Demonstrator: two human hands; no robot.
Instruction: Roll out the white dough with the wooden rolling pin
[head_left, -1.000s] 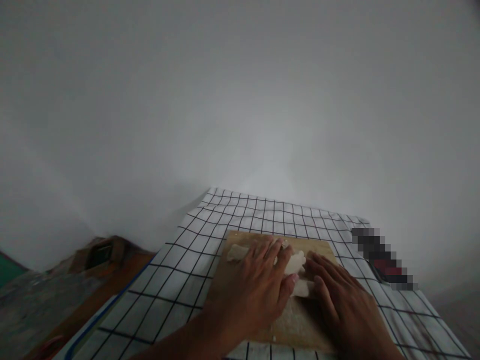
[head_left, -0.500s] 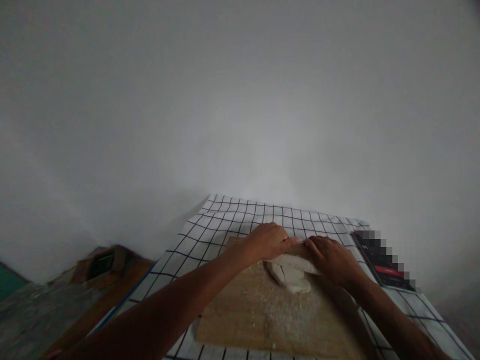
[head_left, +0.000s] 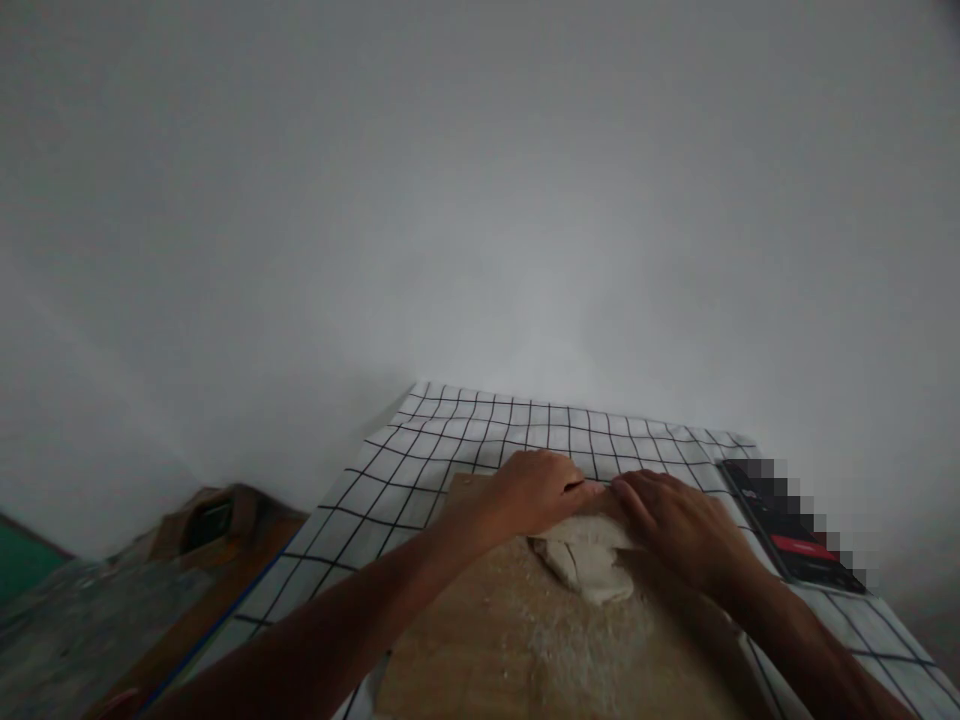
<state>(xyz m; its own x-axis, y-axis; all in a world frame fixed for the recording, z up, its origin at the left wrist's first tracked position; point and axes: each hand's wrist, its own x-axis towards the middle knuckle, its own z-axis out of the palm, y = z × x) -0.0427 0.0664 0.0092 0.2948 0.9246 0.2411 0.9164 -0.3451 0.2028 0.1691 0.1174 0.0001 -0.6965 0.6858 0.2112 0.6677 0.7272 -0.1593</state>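
A pale piece of dough (head_left: 589, 568) lies on a floured wooden board (head_left: 457, 630), with a crease or fold across it. My left hand (head_left: 544, 488) is closed over the dough's far left part, its fingers curled out of sight. My right hand (head_left: 675, 520) grips the far right part, fingers bent over and mostly hidden. The two thumbs point towards each other and nearly meet behind the dough. Loose flour is scattered over the near part of the board.
A white cloth with a black grid (head_left: 360, 505) covers the table under the board. A dark flat object with a red stripe (head_left: 802, 545), partly pixelated, lies at the right. Left of the table, an open brown box (head_left: 214, 525) sits low. A pale wall (head_left: 480, 250) rises behind.
Both hands remain on the dough, which bulges slightly nearer to me with its fold changed. The view has shifted a little, so the board and dark object appear lower.
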